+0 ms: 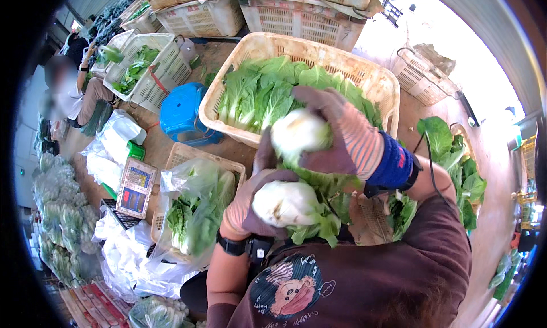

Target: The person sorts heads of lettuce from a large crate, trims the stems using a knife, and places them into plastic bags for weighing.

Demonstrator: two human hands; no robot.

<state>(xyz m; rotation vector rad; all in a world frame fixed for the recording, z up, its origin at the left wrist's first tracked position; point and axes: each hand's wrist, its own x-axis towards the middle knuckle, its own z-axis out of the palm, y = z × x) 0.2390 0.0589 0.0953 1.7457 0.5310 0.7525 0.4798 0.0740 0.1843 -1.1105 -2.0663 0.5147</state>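
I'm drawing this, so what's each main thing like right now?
Left hand: gloved, holding lower cabbage
Right hand: gloved, holding upper cabbage
Large crate: open, leafy greens inside
Clear bag: bunched greens inside
Blue stool: upright
Left watch: strapped on

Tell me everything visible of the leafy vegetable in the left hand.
The plump white-and-green leafy vegetable lies on its side in the gloved left hand, near the dark brown shirt. Its white base, marked with brown, points left; green leaves spread rightward, slightly blurred. The hand hides part of it.
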